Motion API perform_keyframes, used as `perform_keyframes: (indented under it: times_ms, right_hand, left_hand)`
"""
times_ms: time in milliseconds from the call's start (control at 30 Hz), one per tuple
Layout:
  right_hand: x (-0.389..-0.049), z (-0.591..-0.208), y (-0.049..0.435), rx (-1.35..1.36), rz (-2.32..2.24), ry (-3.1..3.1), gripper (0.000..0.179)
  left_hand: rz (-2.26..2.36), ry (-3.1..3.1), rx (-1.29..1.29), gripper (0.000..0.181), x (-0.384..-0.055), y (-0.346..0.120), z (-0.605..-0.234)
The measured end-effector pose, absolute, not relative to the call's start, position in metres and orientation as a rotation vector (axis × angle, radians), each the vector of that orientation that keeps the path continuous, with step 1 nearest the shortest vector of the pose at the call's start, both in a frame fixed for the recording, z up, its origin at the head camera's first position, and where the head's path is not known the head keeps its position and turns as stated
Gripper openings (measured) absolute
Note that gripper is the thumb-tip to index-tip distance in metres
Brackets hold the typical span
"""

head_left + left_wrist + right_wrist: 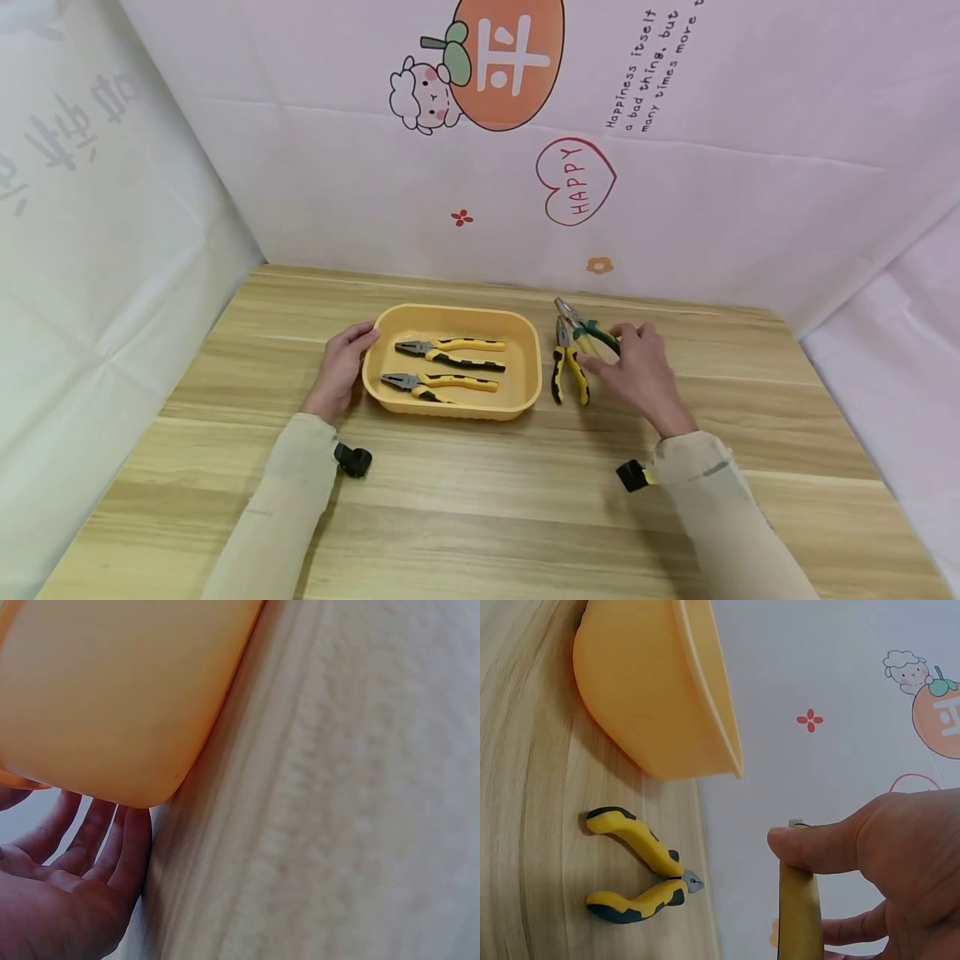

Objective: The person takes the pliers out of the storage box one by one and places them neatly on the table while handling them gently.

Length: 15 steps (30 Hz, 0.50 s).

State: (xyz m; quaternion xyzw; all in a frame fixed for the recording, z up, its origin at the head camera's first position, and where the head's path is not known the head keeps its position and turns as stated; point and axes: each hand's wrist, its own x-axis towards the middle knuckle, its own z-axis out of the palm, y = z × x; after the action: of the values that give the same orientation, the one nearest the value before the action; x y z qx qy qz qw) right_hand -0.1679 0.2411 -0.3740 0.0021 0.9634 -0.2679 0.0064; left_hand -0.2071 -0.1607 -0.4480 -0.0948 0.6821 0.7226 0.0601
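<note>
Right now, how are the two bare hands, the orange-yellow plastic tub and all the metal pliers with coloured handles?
Orange-yellow plastic tub: upright, two pliers inside.
Upper yellow-and-black pliers: lying in it, handles apart.
Lower yellow-and-black pliers: lying in it, partly hidden.
Outside yellow-and-black pliers: beside the tub, handles spread.
Green-and-yellow pliers: handles apart, held.
Right hand: pinching those.
Left hand: touching the tub's end.

Smooth plastic basin [442, 409]; metal plier heads [567, 311].
</note>
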Motion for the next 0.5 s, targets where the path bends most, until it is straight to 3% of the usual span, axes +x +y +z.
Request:
perform_keyframes:
  times_ms: [500]
  right_hand:
    - [-0.172, -0.389, 0.253, 0.114, -0.8, 3.004, 0.074]
  left_hand:
    - [2.19, 2.072, -0.277, 0.045, -0.209, -0.161, -0.451]
